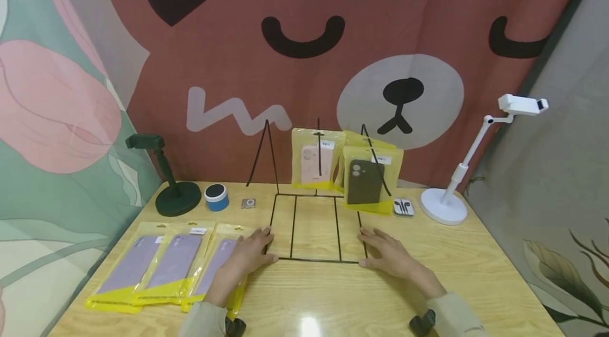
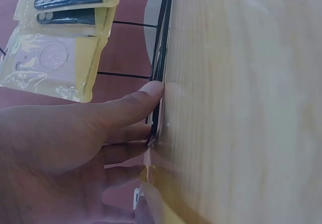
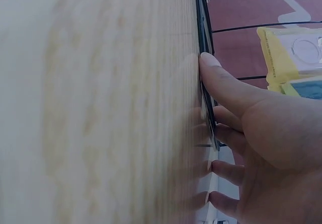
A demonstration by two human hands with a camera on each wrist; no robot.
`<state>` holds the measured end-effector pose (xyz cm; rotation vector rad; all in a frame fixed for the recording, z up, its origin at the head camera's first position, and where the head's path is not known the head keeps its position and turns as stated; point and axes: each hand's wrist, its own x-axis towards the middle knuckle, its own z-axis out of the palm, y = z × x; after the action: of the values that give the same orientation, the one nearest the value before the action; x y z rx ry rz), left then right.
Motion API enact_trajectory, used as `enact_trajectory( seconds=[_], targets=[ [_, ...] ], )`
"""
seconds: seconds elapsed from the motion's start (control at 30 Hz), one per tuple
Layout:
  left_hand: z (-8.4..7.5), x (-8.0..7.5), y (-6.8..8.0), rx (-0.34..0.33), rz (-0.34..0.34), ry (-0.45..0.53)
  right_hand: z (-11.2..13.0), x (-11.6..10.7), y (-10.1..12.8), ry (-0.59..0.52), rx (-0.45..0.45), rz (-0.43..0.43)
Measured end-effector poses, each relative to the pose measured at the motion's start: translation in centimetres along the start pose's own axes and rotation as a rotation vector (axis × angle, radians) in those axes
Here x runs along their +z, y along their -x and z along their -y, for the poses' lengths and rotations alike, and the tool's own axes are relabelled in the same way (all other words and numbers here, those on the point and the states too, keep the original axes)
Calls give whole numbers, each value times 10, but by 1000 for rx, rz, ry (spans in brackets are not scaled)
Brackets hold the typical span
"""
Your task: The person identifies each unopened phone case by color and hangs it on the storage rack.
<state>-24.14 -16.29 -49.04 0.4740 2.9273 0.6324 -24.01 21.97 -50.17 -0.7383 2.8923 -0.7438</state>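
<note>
A black wire display rack [image 1: 314, 260] stands on the wooden table [image 1: 333, 300], its flat base frame towards me. My left hand [image 1: 254, 252] lies flat at the frame's front left corner, and my right hand [image 1: 386, 253] lies flat at the front right corner. In the left wrist view the left hand's [image 2: 75, 143] thumb touches the wire [image 2: 162, 43]. The right wrist view shows the right hand's [image 3: 271, 128] thumb against the wire [image 3: 203, 22]. Fingers look straight and relaxed. A pink phone case [image 1: 316, 165] and a dark green one [image 1: 365, 181], both in yellow bags, hang on the rack's back.
Three bagged purple phone cases [image 1: 171, 263] lie at the front left, partly under my left wrist. Along the back stand a dark green phone stand [image 1: 177, 197], a blue round speaker [image 1: 216, 197], a small silver device [image 1: 248, 203], boxed earphones [image 1: 403, 206] and a white arm stand [image 1: 444, 205].
</note>
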Motion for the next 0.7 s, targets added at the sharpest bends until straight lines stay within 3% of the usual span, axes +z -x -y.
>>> enact_trajectory(
  seconds=[0.17,0.4,0.53,0.7],
  targets=[
    [-4,-4,-1,29,-18,-7,0,-1,0,-5,0,-8],
    [3,-23,11,41,-143,-21,5,0,0,1,-12,-1],
    [26,-45,23,9,-183,-11,7,0,-1,8,1,-4],
    [74,-74,47,-110,-195,-37,8,-2,-2,18,8,-9]
  ],
)
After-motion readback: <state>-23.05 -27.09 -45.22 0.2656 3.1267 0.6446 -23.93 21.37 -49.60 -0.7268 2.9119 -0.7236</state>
